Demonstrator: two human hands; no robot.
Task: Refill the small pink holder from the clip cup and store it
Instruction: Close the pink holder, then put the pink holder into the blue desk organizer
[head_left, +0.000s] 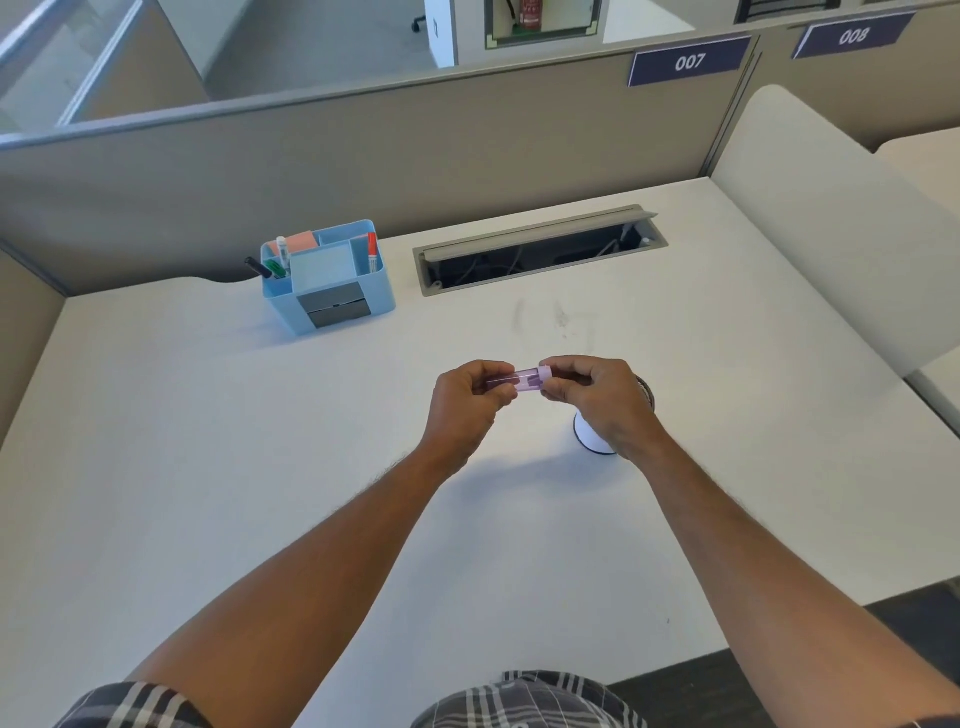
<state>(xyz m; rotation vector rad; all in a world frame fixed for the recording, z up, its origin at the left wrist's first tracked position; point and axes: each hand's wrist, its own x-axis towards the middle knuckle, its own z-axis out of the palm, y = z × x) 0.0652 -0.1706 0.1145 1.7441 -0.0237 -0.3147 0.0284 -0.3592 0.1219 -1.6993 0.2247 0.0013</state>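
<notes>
A small translucent pink holder (524, 379) is held level above the middle of the white desk (208, 467), gripped at both ends. My left hand (467, 402) pinches its left end and my right hand (597, 397) closes around its pink cap end. A white clip cup (592, 439) stands on the desk just below and behind my right hand, which hides most of it; its contents cannot be seen.
A light blue desk organiser (332, 280) with markers, sticky notes and small drawers stands at the back left. An open cable tray (540, 252) is set into the desk at the back. Partition walls (363, 156) enclose the desk.
</notes>
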